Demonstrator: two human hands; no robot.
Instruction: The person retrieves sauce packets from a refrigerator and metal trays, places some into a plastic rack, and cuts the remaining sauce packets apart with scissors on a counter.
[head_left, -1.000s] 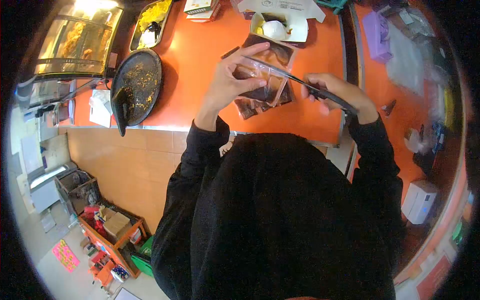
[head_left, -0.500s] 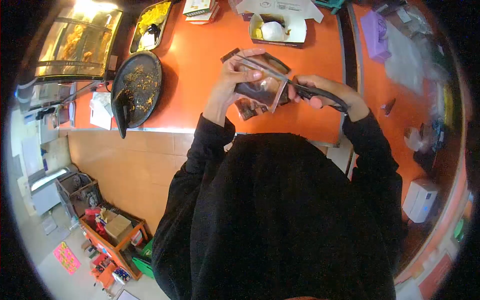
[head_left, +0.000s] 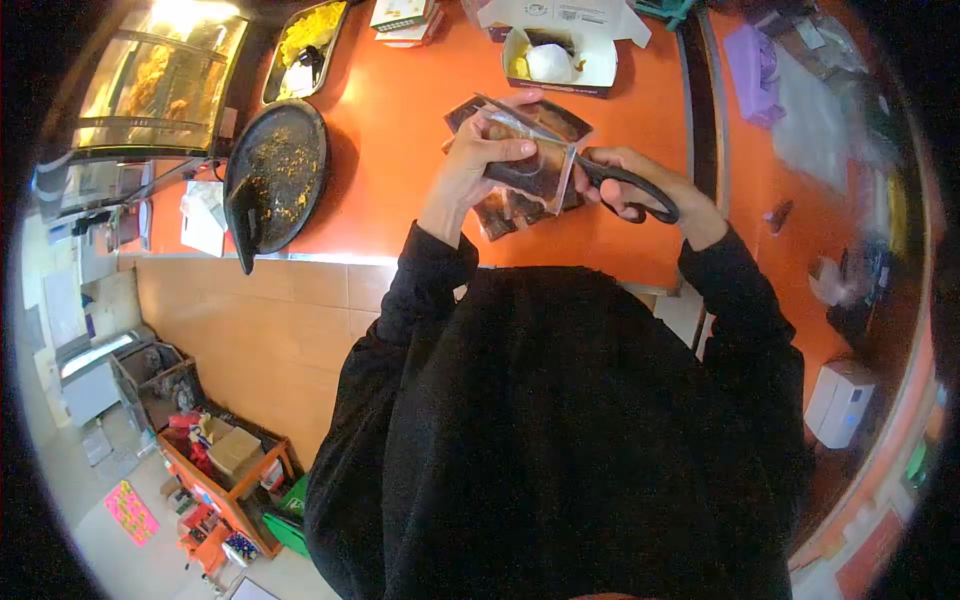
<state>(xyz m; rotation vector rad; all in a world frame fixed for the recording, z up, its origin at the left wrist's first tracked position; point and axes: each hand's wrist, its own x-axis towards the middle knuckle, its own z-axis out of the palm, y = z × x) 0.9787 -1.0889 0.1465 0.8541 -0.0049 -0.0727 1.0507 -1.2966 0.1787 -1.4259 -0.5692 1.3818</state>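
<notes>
My left hand (head_left: 470,170) is closed on a clear plastic packet (head_left: 545,172) with dark brown contents, thumb lying across its front. In my right hand (head_left: 690,192) is a pair of scissors with black handles (head_left: 668,205), fingers in the loops. Their blades reach left across the upper part of the packet, close to my left fingers. Similar dark packets (head_left: 500,218) lie on the orange counter (head_left: 390,190) below my hands. Just beyond, an open food box (head_left: 597,75) holds a white mound of rice (head_left: 550,63) and something yellow.
A dark stone mortar dish (head_left: 290,150) with crumbs and a pestle (head_left: 240,225) stands at the left. Behind it are a tray of yellow food (head_left: 310,35) and a lit glass display case (head_left: 150,90). A purple container (head_left: 750,75) and plastic bags (head_left: 805,130) lie right.
The scissor handles have spread apart, so a loop now shows around my right fingers. My left hand and the packet have shifted slightly right.
</notes>
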